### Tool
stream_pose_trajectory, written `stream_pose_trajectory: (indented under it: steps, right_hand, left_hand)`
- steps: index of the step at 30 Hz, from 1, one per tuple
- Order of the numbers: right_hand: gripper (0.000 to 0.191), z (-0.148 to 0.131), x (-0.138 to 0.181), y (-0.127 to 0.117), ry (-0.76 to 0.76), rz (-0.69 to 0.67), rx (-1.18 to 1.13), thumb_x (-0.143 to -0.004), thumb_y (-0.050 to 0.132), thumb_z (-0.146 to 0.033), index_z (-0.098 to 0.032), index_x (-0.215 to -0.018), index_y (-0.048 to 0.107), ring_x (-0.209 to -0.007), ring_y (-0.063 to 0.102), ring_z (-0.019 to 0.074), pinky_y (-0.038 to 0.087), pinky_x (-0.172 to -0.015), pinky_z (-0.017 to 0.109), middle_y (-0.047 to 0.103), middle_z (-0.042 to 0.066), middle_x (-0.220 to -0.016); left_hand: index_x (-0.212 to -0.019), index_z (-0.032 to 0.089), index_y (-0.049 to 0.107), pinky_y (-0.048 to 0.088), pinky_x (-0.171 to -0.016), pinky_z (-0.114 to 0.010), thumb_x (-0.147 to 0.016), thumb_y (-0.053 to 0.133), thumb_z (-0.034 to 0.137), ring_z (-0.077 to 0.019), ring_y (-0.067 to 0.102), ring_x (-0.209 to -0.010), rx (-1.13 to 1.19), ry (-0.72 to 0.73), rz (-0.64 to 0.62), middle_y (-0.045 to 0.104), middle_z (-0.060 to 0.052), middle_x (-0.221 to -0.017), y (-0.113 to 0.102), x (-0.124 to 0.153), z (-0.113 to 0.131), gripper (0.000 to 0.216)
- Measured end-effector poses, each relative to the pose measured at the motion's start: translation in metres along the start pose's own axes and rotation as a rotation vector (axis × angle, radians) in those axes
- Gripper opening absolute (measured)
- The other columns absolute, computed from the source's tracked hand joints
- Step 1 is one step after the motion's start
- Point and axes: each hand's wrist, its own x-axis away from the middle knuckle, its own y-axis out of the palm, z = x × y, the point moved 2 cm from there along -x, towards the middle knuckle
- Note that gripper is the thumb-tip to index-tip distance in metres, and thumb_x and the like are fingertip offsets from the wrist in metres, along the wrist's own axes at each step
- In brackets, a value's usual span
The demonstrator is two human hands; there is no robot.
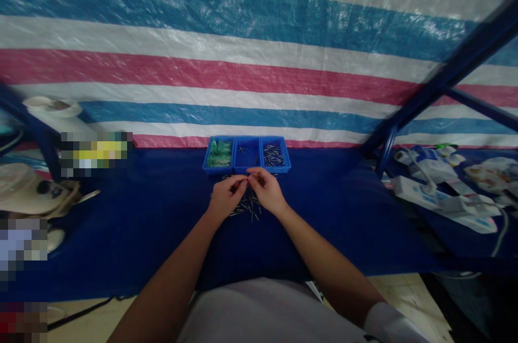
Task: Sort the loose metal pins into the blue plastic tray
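Note:
My left hand point(227, 196) and my right hand point(267, 190) meet above the blue tabletop, fingertips pinched together. Whatever they hold is too small to make out. Beneath and between them lies a loose pile of thin, dark and silvery metal pins point(251, 207), partly hidden by the hands. Just beyond stands a blue three-part tray point(246, 169). Its left compartment holds green pieces point(219, 153) that look like small plastic parts or packets. A few thin pins point(242, 149) lie in the middle one, and many similar pins point(274, 156) fill the right one.
A striped plastic sheet point(259, 76) hangs behind the blue table point(332, 203). On the right are a white power strip point(415, 192), plastic bags point(435, 162) and a blue metal frame point(441, 81). A beige cap point(30, 189) and a white cylindrical object point(60, 114) are at left.

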Motion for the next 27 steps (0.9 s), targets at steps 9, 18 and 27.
stream_pose_trajectory:
  steps: [9,18,27]
  right_hand:
    - [0.02,0.002,-0.0034,-0.0061,0.021,0.081,0.059,-0.081,0.059,-0.032,-0.018,-0.091,0.068,-0.068,0.062,0.0153,0.05,-0.063,0.027,0.069,0.004,-0.079]
    - [0.017,0.0026,-0.0019,-0.0029,0.006,0.057,0.014,-0.077,0.064,-0.03,-0.018,-0.088,0.068,-0.07,0.065,0.0165,0.052,-0.067,0.029,0.07,0.005,-0.08]
    - [0.018,0.0028,-0.001,-0.0031,0.001,0.036,0.023,-0.076,0.066,-0.03,-0.019,-0.089,0.069,-0.072,0.065,0.0162,0.053,-0.069,0.029,0.07,0.004,-0.081]
  left_hand:
    - [-0.094,0.02,0.067,0.038,-0.051,-0.019,-0.083,0.057,0.036,-0.0073,0.045,-0.047,-0.01,-0.023,-0.018,0.048,0.007,-0.053,0.0049,0.0002,-0.0007,0.022]
    - [-0.094,0.018,0.061,0.038,-0.054,-0.021,-0.089,0.047,0.034,-0.0095,0.05,-0.049,-0.099,-0.043,0.027,0.054,0.004,-0.057,0.0012,-0.0009,-0.0015,0.022]
    - [-0.089,0.018,0.061,0.041,-0.058,-0.023,-0.093,0.04,0.037,-0.0114,0.056,-0.057,-0.106,-0.046,-0.025,0.064,0.0,-0.069,0.0001,-0.0011,0.001,0.029]
